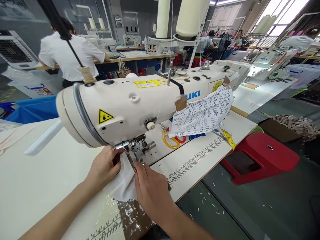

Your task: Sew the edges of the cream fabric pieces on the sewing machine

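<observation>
A white sewing machine [120, 100] stretches across the middle of the view. White fabric [123, 185] lies below its needle area [136, 148]. My left hand [106, 165] is just left of the needle area, fingers curled in on the fabric's upper left edge. On the near side, my right hand [151, 186] pinches a slim metal tool [130, 161], which looks like tweezers, with its far end under the machine head. The tool's tips are hidden by the machine parts.
Yellow- and red-handled scissors [171, 141] lie behind the needle area, near a handwritten sheet [202, 115] taped to the machine. Printed rulers [195, 160] run along the table's front. A red stool [268, 156] stands at right. A person in white [72, 55] sits at back left.
</observation>
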Demonstrator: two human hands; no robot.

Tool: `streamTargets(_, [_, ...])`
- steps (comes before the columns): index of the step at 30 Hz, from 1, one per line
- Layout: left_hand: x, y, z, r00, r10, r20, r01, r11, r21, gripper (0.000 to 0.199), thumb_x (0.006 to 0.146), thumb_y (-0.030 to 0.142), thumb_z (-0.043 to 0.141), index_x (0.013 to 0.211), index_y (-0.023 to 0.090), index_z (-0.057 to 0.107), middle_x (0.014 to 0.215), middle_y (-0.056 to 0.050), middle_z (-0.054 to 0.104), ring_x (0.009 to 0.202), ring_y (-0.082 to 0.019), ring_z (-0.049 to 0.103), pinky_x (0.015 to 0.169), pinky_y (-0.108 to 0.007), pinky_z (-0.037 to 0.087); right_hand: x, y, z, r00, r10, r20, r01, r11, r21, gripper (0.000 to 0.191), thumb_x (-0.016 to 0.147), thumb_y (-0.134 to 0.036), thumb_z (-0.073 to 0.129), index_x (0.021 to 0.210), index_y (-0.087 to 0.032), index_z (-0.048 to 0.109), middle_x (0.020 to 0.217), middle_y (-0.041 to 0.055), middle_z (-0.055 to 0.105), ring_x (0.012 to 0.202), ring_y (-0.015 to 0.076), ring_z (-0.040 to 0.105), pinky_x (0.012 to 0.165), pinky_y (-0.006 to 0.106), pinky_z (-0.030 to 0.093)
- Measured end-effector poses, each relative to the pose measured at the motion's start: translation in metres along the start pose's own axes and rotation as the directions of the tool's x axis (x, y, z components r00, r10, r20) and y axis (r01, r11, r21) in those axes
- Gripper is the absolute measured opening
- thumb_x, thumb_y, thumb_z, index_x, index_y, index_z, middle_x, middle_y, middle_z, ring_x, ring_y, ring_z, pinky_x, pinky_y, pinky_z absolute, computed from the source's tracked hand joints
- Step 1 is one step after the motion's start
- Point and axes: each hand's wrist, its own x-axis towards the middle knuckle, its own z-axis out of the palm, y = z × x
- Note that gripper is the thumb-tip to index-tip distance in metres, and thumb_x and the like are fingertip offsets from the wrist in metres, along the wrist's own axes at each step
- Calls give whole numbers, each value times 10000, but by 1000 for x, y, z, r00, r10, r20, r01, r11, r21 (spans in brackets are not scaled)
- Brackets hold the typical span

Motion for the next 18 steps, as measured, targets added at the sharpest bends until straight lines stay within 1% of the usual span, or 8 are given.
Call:
streamTargets(2, [0,-2,1,1000,4,-21,-4,1000,10,297,738,281,437,934,219,651,821,-74,677,809,-274,644,659,-371,523,0,0,1,1000,6,5,-6,1000,-6,338,910,-102,604,1244,-153,590,963,48,755,750,223,750,536,313,515])
streamTargets(5, [1,-5,1,999,-29,-38,27,998,-60,263,775,318,443,891,225,661,785,-63,672,766,-253,644,656,-360,526,-1,-2,0,999,4,40,-4,1000,-2,305,931,-122,600,1233,-159,585,963,51,754,750,212,747,547,294,511])
streamTargets(8, [3,-5,-4,994,-110,6,109,981,-160,254,817,412,487,785,226,657,749,-45,669,728,-225,648,639,-329,528,-1,-2,-4,997,18,69,-18,1000,-1,290,932,-134,606,1219,-162,586,963,51,753,757,210,747,540,286,505])
streamTargets(10, [4,-3,-8,985,-167,46,173,965,-195,302,824,476,519,704,224,632,729,-33,665,717,-212,649,622,-305,525,-1,-3,-5,997,19,79,-19,1000,-3,284,930,-133,602,1212,-157,590,954,48,752,746,213,747,523,294,504])
streamTargets(13, [5,0,-11,976,-204,73,215,955,-207,335,823,509,543,686,221,645,723,-28,669,720,-208,655,610,-289,525,0,-2,-4,997,14,76,-13,1000,-13,287,929,-134,592,1215,-151,592,929,41,749,709,217,746,499,313,509])
streamTargets(14, [5,-1,-12,978,-196,74,208,957,-201,324,824,500,546,709,222,665,737,-29,678,727,-209,660,614,-290,527,0,-2,-2,997,14,70,-13,1000,-23,286,930,-138,590,1216,-150,593,920,40,749,699,219,745,492,318,511])
streamTargets(16, [4,-2,-11,987,-146,61,154,973,-173,276,830,445,535,786,232,705,771,-33,699,740,-211,665,629,-297,534,1,-2,1,999,9,53,-7,999,-53,283,926,-138,590,1209,-145,601,900,42,749,677,222,744,476,325,515])
streamTargets(18, [3,-5,-9,999,-44,29,47,993,-112,251,836,357,501,846,238,721,800,-41,716,753,-217,667,645,-313,542,3,-2,4,999,5,32,-2,997,-81,290,914,-130,595,1203,-143,610,889,46,753,669,223,745,471,325,524])
